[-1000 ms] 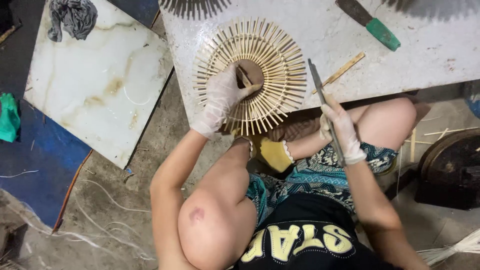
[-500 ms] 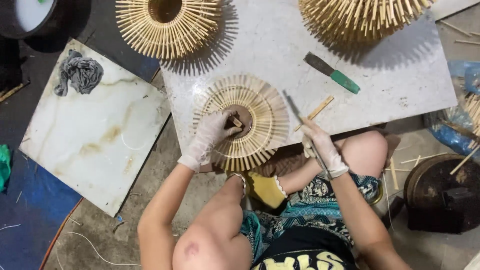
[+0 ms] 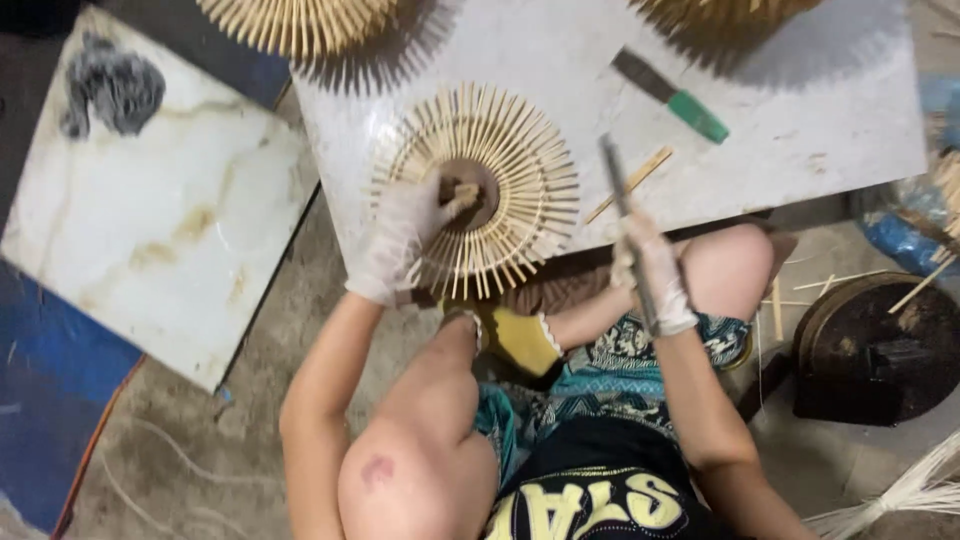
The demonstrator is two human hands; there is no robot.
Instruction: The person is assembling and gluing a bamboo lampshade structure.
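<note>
No packages, labels, signs or screens show anywhere — not on the white work slab, not on the marble-patterned board to its left, not on the concrete floor — none at all.

One camera, worn on the person's head, looks almost straight down from above the seated body. The knees and lap fill the frame from 6 o'clock to the centre, close to the lens. The white work slab lies farther off, from 12 to 2 o'clock, its far edge cut by the frame. The floor shows at 7 o'clock, farthest from the lens. There is no second view, so nothing is shared.
</note>
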